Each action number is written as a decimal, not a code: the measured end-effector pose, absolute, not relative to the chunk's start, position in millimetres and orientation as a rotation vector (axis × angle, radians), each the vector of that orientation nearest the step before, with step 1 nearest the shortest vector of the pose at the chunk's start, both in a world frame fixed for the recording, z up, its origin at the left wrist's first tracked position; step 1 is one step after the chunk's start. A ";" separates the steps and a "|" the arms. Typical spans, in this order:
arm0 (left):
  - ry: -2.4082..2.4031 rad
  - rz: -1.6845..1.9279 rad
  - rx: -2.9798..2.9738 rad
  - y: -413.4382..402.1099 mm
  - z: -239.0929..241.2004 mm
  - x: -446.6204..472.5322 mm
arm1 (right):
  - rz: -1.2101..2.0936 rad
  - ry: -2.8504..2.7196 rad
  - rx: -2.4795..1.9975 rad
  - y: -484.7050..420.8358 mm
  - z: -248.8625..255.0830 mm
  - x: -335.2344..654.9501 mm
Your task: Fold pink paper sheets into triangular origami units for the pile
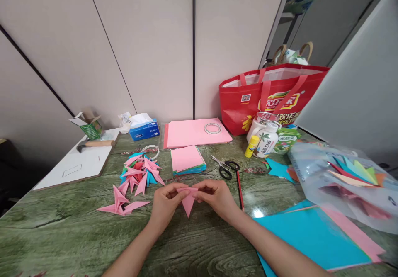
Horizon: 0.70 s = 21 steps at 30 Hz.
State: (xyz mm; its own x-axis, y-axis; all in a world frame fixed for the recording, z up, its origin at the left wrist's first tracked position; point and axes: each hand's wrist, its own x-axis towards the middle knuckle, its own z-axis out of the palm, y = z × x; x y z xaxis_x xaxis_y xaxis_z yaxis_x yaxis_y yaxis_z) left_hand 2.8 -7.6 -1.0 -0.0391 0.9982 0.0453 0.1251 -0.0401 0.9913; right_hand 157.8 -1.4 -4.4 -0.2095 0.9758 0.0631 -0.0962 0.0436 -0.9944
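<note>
Folded pink paper, two-handed grip.
Left hand and right hand pinch its upper corners, tip pointing down.

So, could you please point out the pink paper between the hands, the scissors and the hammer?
Pink paper [188, 204]: head view, on its lower part.
Scissors [223, 164]: head view, near the pivot.
Hammer [98, 143]: head view, on the wooden handle.

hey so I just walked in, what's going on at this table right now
A person pinches a pink paper triangle between the left hand and right hand, its tip pointing back toward them. Folded pieces, mostly pink, lie heaped to the left. Just beyond the hands sits a stack of squares, with scissors lying to its right.
</note>
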 end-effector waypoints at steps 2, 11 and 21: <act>1.310 1.195 1.308 -7.7 -0.6 3.0 | 1.394 -1.308 -1.004 -1.3 -4.9 158.0; 1.286 1.159 1.331 -7.5 -1.8 2.4 | 1.461 -1.307 -1.020 0.3 -8.8 158.6; 1.270 1.122 1.386 -7.9 0.2 3.0 | 1.215 -1.609 -0.988 -1.9 -8.0 160.9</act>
State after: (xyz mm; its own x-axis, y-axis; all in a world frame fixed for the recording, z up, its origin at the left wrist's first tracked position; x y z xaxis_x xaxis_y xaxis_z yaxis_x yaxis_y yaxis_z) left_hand 3.0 -7.9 0.2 0.0534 0.9978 0.0404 0.1626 -0.0487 0.9855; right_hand 160.9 -1.9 -8.0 -0.3101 0.9349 0.1728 0.0893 0.2096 -0.9737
